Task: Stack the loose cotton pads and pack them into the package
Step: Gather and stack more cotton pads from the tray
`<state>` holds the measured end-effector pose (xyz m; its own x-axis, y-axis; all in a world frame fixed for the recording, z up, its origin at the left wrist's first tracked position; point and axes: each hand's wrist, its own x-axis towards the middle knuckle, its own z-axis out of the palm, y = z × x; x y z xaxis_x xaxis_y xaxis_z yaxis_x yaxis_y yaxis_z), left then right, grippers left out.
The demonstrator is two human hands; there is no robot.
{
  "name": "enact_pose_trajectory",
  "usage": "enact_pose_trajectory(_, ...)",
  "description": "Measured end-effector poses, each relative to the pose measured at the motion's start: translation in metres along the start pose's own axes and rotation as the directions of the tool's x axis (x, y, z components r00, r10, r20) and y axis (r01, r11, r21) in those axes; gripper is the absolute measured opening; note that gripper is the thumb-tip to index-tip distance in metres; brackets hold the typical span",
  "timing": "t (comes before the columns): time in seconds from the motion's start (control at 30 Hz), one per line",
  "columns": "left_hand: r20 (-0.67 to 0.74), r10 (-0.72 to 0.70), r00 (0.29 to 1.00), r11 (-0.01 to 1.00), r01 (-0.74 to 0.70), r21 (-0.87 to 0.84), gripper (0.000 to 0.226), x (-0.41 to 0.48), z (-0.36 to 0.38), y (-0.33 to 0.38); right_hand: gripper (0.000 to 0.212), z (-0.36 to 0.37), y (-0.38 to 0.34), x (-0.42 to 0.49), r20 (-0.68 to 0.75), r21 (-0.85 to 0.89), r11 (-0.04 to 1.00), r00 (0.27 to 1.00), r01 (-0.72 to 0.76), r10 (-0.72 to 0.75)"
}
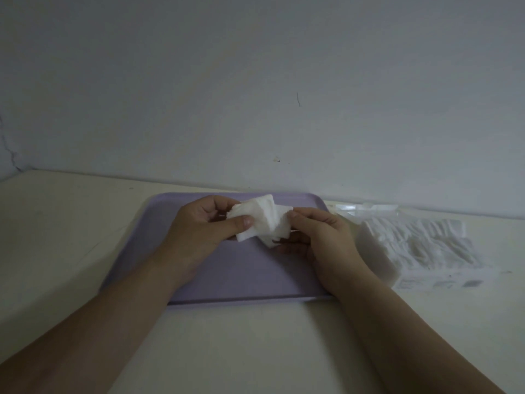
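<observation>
1. Cotton pads (pixel 260 223), white and bunched unevenly, are held up between both hands over the far half of the tray.
2. The left hand (pixel 199 226) grips the left side of the bunch. Its fingers are curled behind the cotton pads and its thumb is pressed flat across the front.
3. The right hand (pixel 321 240) pinches the right edge of the bunch at its fingertips. Its lower fingers are curled underneath.
4. The tray (pixel 241 277) is lilac and lies flat on the table (pixel 255 342). Its near half shows bare below the hands, and both forearms cross its near rim.
5. The package (pixel 420 245) is clear plastic and lies on the table just beside the tray's right edge, partly behind the right wrist. Rows of white pads fill it. I cannot tell where its opening is.
6. A plain pale wall (pixel 255 95) rises behind the table's far edge.
</observation>
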<state>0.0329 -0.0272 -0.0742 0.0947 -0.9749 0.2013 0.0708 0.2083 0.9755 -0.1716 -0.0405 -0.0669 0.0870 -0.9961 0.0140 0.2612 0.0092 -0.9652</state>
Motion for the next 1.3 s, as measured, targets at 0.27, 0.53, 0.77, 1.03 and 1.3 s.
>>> enact_pose_trajectory(0.27,0.029,-0.061,0.998,0.998,0.062,-0.028,0.026,0.006,-0.005,-0.003,0.037,-0.009,0.004,0.007,-0.201,-0.113,0.989,0.973,0.095,-0.116)
enact_pose_trajectory(0.53,-0.02,-0.071,0.997,0.995,0.07,-0.065,0.07,0.01,-0.009,-0.01,0.022,-0.007,-0.002,0.006,-0.092,0.127,0.992,0.996,0.019,-0.007)
enact_pose_trajectory(0.77,-0.11,-0.141,0.984,0.984,0.128,-0.122,0.043,0.009,-0.006,-0.009,0.013,-0.009,0.0,0.007,-0.105,0.138,0.99,0.994,0.016,-0.001)
enact_pose_trajectory(1.03,-0.047,-0.151,0.987,0.98,0.143,-0.139,0.02,0.007,-0.003,-0.009,0.032,-0.014,0.003,0.007,-0.03,0.111,0.994,1.0,-0.001,0.005)
enact_pose_trajectory(1.3,0.106,-0.103,0.989,0.994,0.106,-0.031,0.025,-0.001,0.002,-0.004,0.03,-0.001,0.007,-0.001,0.205,0.022,0.997,0.976,0.068,-0.071)
